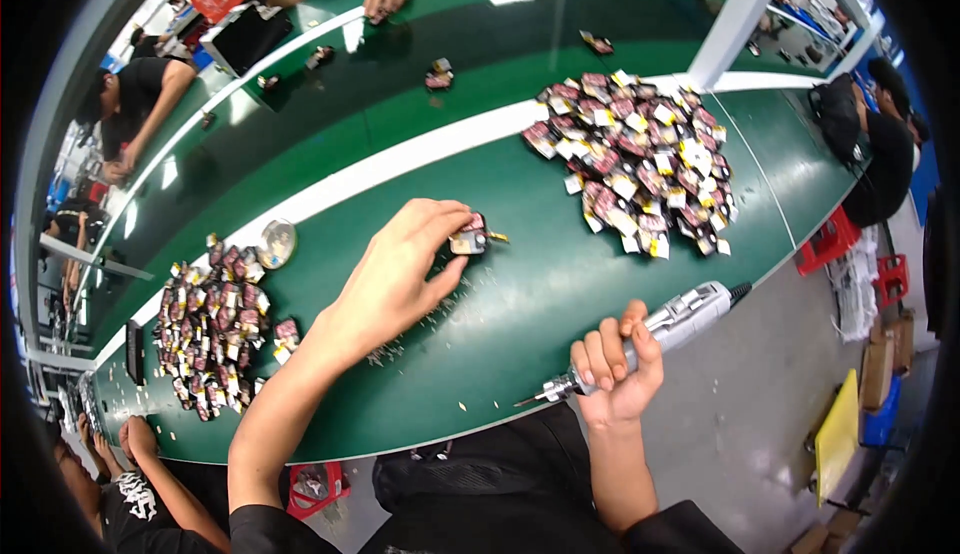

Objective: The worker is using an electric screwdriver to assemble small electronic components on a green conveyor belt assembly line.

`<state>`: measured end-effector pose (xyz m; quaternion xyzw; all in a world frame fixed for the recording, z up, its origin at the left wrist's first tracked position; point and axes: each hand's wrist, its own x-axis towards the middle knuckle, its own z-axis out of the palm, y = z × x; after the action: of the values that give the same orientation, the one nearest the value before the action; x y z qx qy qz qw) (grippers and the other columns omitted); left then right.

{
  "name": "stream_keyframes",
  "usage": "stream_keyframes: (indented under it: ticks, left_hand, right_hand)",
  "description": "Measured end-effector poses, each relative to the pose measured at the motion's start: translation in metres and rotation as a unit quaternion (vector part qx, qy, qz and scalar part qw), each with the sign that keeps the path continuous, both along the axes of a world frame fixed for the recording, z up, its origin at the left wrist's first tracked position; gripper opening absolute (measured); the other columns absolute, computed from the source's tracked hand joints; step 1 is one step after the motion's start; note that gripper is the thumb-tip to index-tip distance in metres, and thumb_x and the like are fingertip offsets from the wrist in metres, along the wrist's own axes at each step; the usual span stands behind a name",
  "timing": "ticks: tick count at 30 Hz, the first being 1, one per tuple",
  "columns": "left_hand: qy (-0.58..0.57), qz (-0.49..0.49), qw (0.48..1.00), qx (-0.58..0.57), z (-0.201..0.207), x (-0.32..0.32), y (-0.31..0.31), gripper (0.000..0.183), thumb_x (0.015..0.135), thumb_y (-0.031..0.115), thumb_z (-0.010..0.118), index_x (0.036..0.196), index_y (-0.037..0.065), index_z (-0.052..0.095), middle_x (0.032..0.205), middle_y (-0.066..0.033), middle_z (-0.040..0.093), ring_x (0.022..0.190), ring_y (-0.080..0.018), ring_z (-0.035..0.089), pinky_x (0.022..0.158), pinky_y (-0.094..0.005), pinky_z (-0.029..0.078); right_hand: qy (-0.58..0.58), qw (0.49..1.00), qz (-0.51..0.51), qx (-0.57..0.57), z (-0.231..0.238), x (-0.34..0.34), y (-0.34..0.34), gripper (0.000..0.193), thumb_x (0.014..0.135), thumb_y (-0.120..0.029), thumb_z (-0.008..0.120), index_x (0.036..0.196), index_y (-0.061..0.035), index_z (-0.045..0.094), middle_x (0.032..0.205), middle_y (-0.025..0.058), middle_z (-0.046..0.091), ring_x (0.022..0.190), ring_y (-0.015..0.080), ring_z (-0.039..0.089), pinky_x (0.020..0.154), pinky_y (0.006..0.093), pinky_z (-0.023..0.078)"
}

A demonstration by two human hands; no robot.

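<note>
My left hand (395, 274) reaches over the green table, its thumb and fingers closed on a small black-and-pink part (469, 239) with a pale face and a yellow tab. What exactly the part is cannot be made out. Near the table's front edge, my right hand (618, 359) is wrapped round a grey-and-silver electric screwdriver (690, 316). Its thin bit points left, apart from the held part, and a black cord leaves its far end. Tiny pale pin-like bits (440, 309) are scattered on the table by my left hand.
Many similar parts lie heaped at the right (640, 164) and left (212, 329), with a round clear dish (278, 244) beside the left heap. Beyond a white rail runs a green belt (350, 114) carrying several parts. A white post (740, 24) rises behind the right heap. Co-workers sit around.
</note>
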<state>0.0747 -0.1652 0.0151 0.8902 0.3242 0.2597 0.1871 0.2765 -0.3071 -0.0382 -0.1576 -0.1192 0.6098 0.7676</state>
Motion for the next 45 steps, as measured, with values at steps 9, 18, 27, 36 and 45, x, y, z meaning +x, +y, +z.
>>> stream_keyframes:
  ticks: [9,18,27,36,45]
  left_hand:
    - [-0.025,-0.106,0.989,-0.103,-0.019,0.051,-0.095,0.033,0.073,-0.003,0.065,0.105,-0.004,0.055,0.111,-0.0148,0.055,0.103,-0.0322,0.054,0.085,-0.0384,0.047]
    - [0.031,-0.055,0.998,0.024,-0.03,0.063,-0.111,0.027,0.068,-0.004,0.068,0.094,-0.006,0.059,0.097,-0.014,0.06,0.085,-0.0277,0.06,0.067,-0.0345,0.053]
    - [0.011,-0.099,0.987,0.13,-0.038,0.059,-0.107,0.031,0.061,-0.001,0.066,0.091,-0.01,0.063,0.099,-0.0182,0.063,0.086,-0.0293,0.062,0.061,-0.0328,0.055]
    - [0.064,-0.134,0.985,0.084,-0.035,0.051,-0.112,0.038,0.065,-0.002,0.068,0.1,-0.013,0.059,0.113,-0.0229,0.058,0.094,-0.0333,0.059,0.065,-0.0358,0.055]
    - [0.098,-0.143,0.979,0.107,-0.038,0.05,-0.11,0.041,0.063,0.005,0.068,0.099,-0.013,0.061,0.113,-0.0228,0.058,0.097,-0.0324,0.059,0.073,-0.0348,0.056]
  right_hand:
    - [-0.047,0.997,0.049,0.037,-0.005,0.001,-0.048,0.013,0.094,-0.02,0.044,0.089,-0.0084,0.042,0.051,-0.0016,0.037,0.039,0.0093,0.036,0.045,0.0265,0.038]
    - [-0.024,0.996,0.03,-0.085,-0.008,-0.029,-0.06,0.006,0.092,-0.012,0.047,0.089,-0.008,0.044,0.051,0.0011,0.037,0.039,0.012,0.037,0.044,0.028,0.037]
    - [-0.013,0.995,0.024,-0.099,-0.013,-0.029,-0.056,0.006,0.092,-0.011,0.046,0.09,-0.0074,0.042,0.052,0.0013,0.037,0.039,0.0119,0.037,0.042,0.0275,0.036]
    - [-0.167,0.981,0.041,0.093,0.034,0.036,-0.034,0.019,0.096,-0.025,0.051,0.089,-0.0087,0.045,0.052,-0.0006,0.042,0.04,0.0101,0.043,0.045,0.0261,0.041]
    - [-0.273,0.951,0.051,0.139,0.03,0.059,0.018,0.035,0.098,-0.042,0.039,0.092,-0.0088,0.048,0.053,-0.0014,0.041,0.042,0.0094,0.042,0.048,0.0254,0.04]
